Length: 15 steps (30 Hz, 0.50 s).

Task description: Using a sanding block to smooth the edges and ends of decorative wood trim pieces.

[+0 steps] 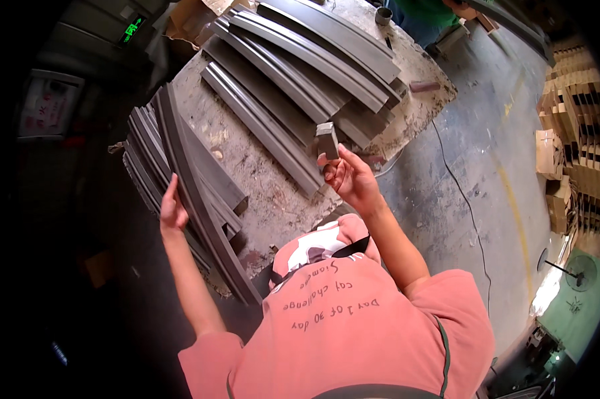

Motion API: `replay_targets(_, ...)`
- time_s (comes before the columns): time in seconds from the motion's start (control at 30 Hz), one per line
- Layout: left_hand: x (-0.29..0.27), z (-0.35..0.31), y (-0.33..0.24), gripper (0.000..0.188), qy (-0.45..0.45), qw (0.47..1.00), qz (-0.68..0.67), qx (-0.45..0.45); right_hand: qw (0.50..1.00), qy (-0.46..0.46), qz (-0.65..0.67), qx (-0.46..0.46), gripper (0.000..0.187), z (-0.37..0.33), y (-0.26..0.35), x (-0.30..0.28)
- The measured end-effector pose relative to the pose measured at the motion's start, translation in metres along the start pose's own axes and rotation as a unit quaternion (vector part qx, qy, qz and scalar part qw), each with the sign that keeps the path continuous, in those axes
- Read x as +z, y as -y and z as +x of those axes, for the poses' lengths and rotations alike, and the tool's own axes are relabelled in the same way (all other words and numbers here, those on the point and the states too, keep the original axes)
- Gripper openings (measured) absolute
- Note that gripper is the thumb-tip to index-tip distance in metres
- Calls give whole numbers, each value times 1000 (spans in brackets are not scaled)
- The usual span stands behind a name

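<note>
Grey block [328,143] juts forward from pinching right hand [357,185]; left hand [173,213] beside long strip [193,189], hold unclear.

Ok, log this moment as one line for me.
left hand: at edge of long grey strip | right hand: holding small grey block | table: more grey strips on top

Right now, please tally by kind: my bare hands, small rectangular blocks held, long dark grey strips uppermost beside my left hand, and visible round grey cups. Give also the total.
Bare hands: 2 (left hand, right hand)
Small grey rectangular block, in the right hand: 1
Long dark grey strip, uppermost beside the left hand: 1
Round grey cup: 1
Total: 5
</note>
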<state>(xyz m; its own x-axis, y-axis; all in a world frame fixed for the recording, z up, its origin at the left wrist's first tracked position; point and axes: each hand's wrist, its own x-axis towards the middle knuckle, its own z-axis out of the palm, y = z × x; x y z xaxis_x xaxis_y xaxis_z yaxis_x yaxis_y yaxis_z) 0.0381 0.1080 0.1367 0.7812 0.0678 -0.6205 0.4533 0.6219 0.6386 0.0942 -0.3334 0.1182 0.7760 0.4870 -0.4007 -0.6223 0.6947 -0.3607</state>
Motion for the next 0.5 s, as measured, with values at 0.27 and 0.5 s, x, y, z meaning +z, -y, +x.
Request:
replay_targets(0.27, -63, 2, 17, 37, 65, 991, -119, -9, 992, -74, 63, -78, 27, -50, -15, -41)
replay_targets(0.5, -77, -4, 48, 35, 8, 996, -88, -24, 996, -31, 29, -72, 30, -58, -17, -21)
